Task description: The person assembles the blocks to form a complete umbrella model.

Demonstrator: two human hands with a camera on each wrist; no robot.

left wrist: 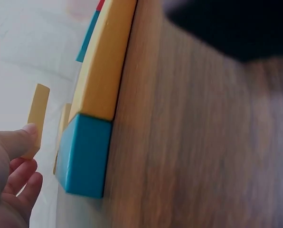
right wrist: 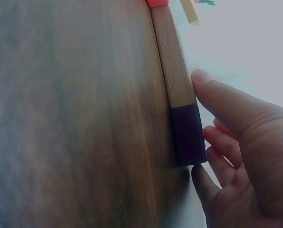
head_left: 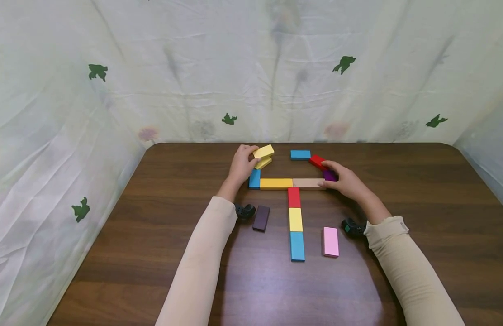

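Note:
My left hand (head_left: 242, 165) pinches a yellow block (head_left: 264, 151) between thumb and fingers, held tilted over another yellow block (head_left: 263, 163). Just below these lies a blue block (head_left: 254, 179), joined end-on to an orange-yellow block (head_left: 276, 184). My right hand (head_left: 345, 180) curls round a purple block (head_left: 329, 175), with the thumb beside the end of a plain wooden block (head_left: 308, 183) and the fingers by a red block (head_left: 318, 161). In the right wrist view the purple block (right wrist: 189, 135) butts against the plain wooden block (right wrist: 174, 59).
At the back a blue block (head_left: 300, 155) continues the curve. A red block (head_left: 294, 197), a yellow block (head_left: 295, 219) and a blue block (head_left: 297, 246) form a straight stem toward me. A dark purple block (head_left: 261, 218) and a pink block (head_left: 330, 242) lie apart on the wooden table (head_left: 174, 271).

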